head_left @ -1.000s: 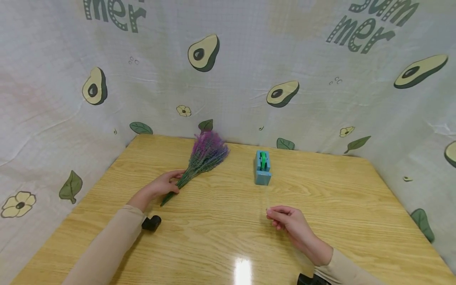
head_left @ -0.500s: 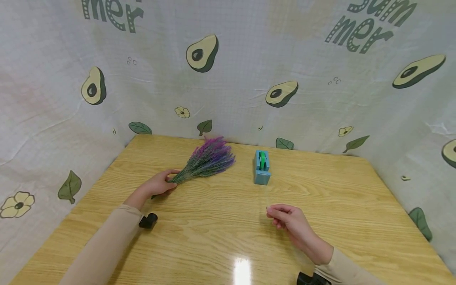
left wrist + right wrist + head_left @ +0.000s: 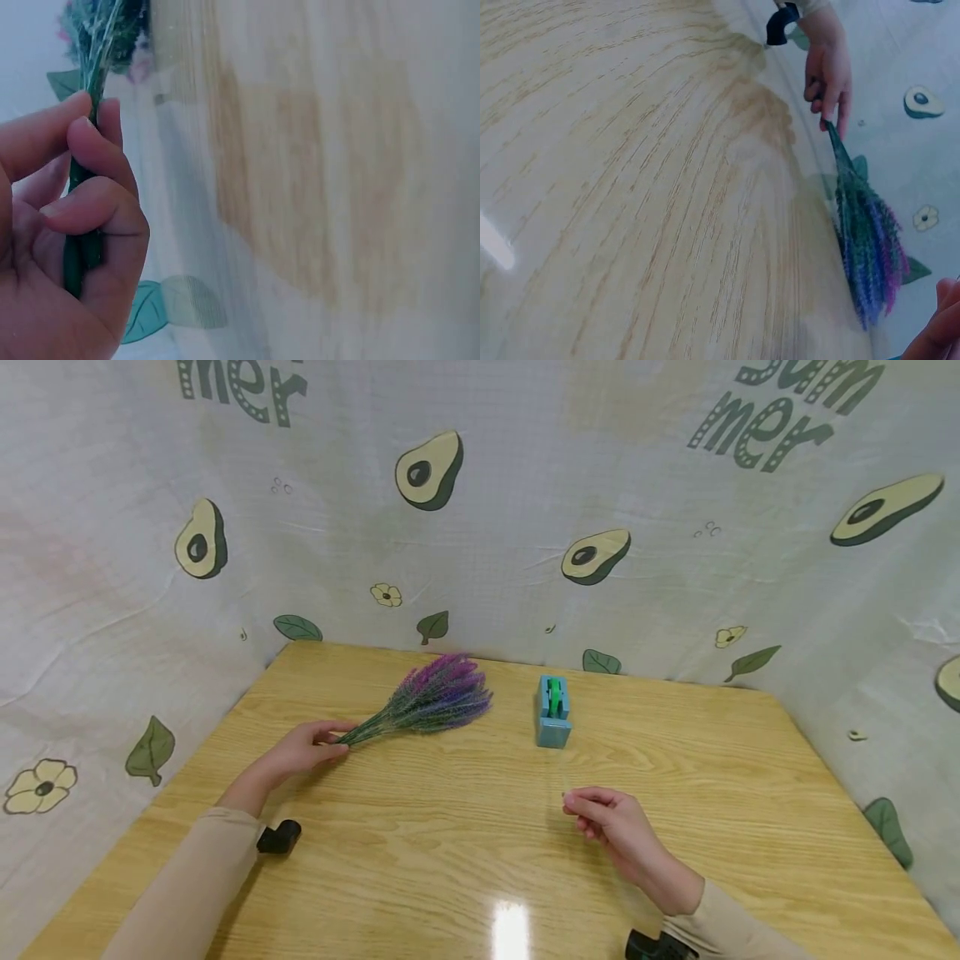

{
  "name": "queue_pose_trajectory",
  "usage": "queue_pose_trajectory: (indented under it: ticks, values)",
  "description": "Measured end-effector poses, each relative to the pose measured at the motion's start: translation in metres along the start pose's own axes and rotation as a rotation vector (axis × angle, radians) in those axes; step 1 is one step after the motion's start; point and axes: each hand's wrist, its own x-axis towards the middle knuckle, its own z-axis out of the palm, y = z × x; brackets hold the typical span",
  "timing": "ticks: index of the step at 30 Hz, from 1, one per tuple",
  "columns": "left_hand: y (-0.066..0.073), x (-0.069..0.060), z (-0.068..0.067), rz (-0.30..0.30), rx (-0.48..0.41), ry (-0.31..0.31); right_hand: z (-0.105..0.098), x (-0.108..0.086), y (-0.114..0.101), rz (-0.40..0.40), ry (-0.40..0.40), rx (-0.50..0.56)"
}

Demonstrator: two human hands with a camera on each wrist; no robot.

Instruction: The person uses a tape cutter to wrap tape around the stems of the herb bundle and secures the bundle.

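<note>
A bouquet of purple flowers lies slanted at the back left of the table, blossoms pointing away to the right. Its stem ends are in my left hand; the left wrist view shows the fingers of that hand curled round the green stems. My right hand is held over the middle right, thumb and index finger pinched together. A faint clear strip of tape seems to run from them to the blue dispenser with its green roll. Only part of the right hand enters the right wrist view.
The wooden table ends at the back against a pale cloth printed with avocados and leaves, which also rises on both sides. Black wrist devices sit at the left cuff and the right cuff.
My left hand has shifted left with the stems, and the bouquet has swung from a steep slant to a flatter one. The right hand has stayed in place, still pinching.
</note>
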Motion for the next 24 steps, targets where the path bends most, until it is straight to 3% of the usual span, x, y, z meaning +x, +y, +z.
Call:
queue_pose_trajectory:
  ticks: [5,12,19,24]
  values:
    - [-0.005,0.0,-0.001,0.026,-0.003,0.008,0.0,-0.001,-0.002,-0.016,-0.001,0.007]
    - [-0.007,-0.001,-0.001,0.004,-0.048,-0.023,-0.002,-0.003,-0.01,-0.037,0.003,0.039]
    - [-0.006,-0.006,-0.002,0.018,-0.117,-0.075,-0.003,-0.006,-0.022,-0.058,-0.005,0.05]
    - [-0.005,-0.009,-0.002,-0.017,-0.169,-0.132,-0.003,-0.006,-0.03,-0.078,-0.019,0.057]
